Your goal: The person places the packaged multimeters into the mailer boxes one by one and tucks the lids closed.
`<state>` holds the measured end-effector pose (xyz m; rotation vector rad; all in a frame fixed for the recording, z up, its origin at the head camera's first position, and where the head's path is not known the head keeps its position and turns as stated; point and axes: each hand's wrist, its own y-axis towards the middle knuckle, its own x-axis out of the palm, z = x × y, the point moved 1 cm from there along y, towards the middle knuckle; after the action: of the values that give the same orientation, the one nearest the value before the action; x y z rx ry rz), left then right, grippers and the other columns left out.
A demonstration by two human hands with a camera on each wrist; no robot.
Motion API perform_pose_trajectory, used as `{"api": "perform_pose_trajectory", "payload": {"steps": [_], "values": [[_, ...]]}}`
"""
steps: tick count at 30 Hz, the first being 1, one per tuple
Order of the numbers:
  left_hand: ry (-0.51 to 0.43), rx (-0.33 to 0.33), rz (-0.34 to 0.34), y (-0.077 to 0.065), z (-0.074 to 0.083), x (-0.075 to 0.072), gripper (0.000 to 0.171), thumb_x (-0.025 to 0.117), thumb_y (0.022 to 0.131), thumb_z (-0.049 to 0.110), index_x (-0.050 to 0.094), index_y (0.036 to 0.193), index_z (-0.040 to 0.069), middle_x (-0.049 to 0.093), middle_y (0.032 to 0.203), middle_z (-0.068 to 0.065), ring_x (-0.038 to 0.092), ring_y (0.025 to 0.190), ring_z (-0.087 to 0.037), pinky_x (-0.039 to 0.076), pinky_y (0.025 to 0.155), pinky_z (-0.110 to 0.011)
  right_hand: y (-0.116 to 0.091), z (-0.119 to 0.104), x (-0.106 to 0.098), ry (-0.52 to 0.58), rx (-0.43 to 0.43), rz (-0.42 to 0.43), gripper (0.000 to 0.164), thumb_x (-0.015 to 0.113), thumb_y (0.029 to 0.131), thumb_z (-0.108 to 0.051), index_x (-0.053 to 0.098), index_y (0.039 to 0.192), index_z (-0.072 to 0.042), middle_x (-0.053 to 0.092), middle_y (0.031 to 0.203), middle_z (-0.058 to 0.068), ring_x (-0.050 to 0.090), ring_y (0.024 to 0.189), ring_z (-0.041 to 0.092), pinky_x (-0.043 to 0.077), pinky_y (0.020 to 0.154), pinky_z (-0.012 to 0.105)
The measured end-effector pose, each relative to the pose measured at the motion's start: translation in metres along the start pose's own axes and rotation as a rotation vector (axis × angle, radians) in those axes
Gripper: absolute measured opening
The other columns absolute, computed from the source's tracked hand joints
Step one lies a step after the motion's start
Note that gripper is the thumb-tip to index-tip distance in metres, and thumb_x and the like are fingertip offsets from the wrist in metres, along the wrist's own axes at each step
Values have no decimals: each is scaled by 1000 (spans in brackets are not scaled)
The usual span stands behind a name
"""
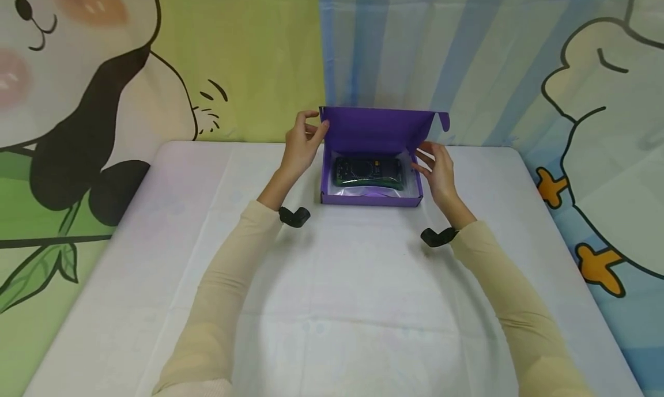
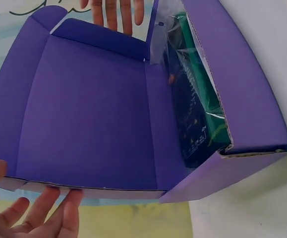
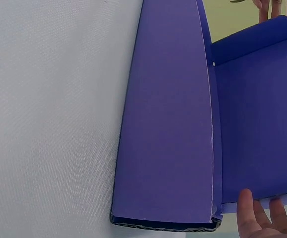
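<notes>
A purple cardboard box (image 1: 370,201) stands on the table with its lid (image 1: 378,123) raised at the back. Inside lies a black-and-green multimeter (image 1: 365,171) in clear plastic wrap, seen at a slant in the left wrist view. My left hand (image 1: 303,143) holds the lid by its left side edge, thumb at the upper corner and fingertips along the outside of the flap. On the right side my right hand (image 1: 437,169) touches the lid's side flap with fairly straight, spread fingers. The right wrist view shows mostly the box's front wall (image 3: 165,114).
The box sits near the back edge of a table under a white cloth (image 1: 337,293). Close behind hangs a printed curtain (image 1: 259,63) with cartoon animals. A black strap mount (image 1: 294,217) is worn on the left wrist, another (image 1: 438,237) on the right.
</notes>
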<state>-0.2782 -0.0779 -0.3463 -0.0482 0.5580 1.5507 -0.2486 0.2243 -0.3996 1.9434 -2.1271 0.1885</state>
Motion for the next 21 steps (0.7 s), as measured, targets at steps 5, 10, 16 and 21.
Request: {"api": "perform_pose_trajectory", "payload": {"steps": [5,10,16,21], "values": [[29,36,-52,-1,2,-3,38,45,105,26,45,135,2,68,101,-22,69,94,-33,53,82,-38,0,1,0,-6,2,4,29,33,108,-31,50,118,-10,49,130,11,40,135,38,43,105,44],[-32,6,-93,-4,1,-5,49,56,99,29,40,139,6,65,110,-21,67,100,-33,53,87,-39,-1,0,-3,7,9,1,28,33,108,-30,50,118,-10,51,129,11,41,134,38,48,100,39],[-33,46,-90,-2,0,-3,50,50,100,33,43,139,4,47,133,-21,48,122,-27,47,96,-36,-1,1,-6,-10,7,1,30,32,108,-31,52,116,-11,52,128,11,41,133,39,46,101,43],[-30,35,-73,-1,-3,-1,48,46,103,33,46,136,-2,49,132,-20,48,123,-26,46,97,-32,-2,0,-11,12,27,8,29,33,108,-28,55,114,-10,57,121,7,46,131,35,48,99,41]]}}
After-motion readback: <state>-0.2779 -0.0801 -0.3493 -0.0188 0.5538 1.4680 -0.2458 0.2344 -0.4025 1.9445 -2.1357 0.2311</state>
